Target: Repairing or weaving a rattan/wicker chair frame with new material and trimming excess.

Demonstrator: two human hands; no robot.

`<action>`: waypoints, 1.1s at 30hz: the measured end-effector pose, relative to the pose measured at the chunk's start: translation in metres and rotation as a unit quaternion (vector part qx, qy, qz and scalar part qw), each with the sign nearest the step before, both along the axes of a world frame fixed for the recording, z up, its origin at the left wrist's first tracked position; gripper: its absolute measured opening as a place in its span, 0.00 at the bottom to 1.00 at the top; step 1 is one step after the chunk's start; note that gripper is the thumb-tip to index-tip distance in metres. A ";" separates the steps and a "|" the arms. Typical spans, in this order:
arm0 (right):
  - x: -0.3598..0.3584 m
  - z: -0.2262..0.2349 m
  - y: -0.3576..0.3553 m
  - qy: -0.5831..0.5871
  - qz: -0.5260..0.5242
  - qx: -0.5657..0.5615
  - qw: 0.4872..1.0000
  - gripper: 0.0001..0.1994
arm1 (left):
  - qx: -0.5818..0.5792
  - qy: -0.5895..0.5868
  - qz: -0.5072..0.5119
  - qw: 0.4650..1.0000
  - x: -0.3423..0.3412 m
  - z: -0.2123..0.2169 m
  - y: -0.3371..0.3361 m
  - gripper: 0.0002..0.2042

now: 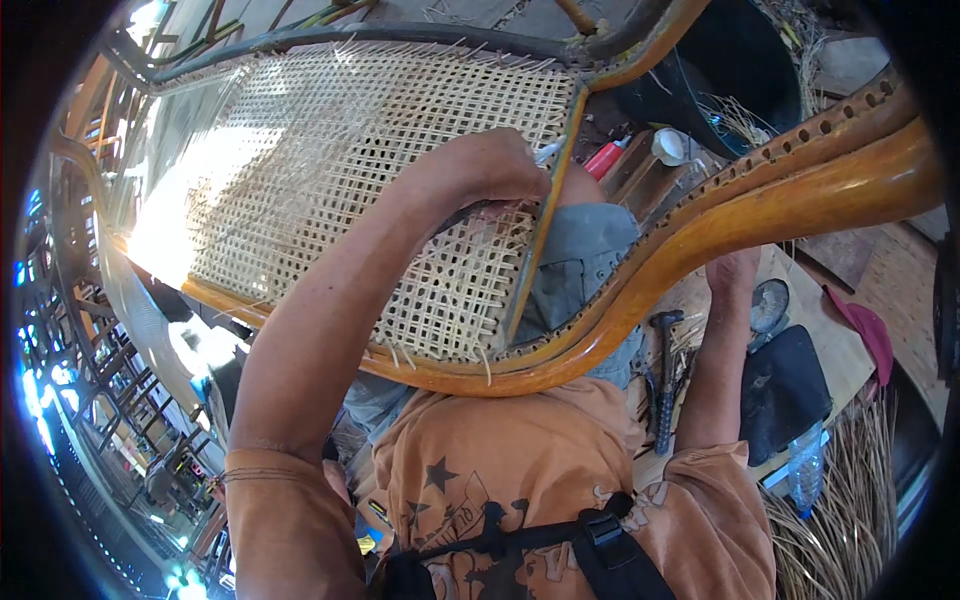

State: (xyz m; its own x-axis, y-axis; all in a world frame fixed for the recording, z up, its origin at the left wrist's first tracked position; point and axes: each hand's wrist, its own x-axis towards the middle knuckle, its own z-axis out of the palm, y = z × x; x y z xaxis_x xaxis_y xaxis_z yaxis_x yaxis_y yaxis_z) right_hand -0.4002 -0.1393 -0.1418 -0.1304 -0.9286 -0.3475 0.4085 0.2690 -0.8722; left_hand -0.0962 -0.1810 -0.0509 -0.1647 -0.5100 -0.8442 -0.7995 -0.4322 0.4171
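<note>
A wooden chair frame (600,345) with a woven cane panel (300,150) lies across my lap. My left arm reaches over the weave, and my left hand (512,165) is bent down by the panel's right-hand wooden bar (545,220). Its fingers are curled and mostly hidden; a small white tip (547,152) sticks out beside them, its kind unclear. Loose cane ends poke out along the panel's edges. Beyond the curved rail with its row of holes, my right hand (735,268) is partly covered by the wood, so its fingers do not show.
A red bottle (605,160) and a white cup (669,147) stand near a dark bucket (735,70). On the right lie a hammer (665,380), a black pad (785,390), a red cloth item (865,335), a clear plastic bottle (805,470) and a bundle of cane strands (840,520).
</note>
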 end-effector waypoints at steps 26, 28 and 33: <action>0.131 0.042 -0.042 0.320 0.526 -0.243 0.750 0.05 | -0.142 -0.157 -0.040 0.976 0.042 0.053 0.096 0.12; 0.138 0.040 -0.046 0.333 0.546 -0.277 0.717 0.05 | -0.131 -0.161 -0.050 0.977 0.044 0.051 0.098 0.11; 0.136 0.038 -0.044 0.365 0.527 -0.330 0.693 0.05 | -0.164 -0.202 -0.037 0.965 0.052 0.059 0.114 0.10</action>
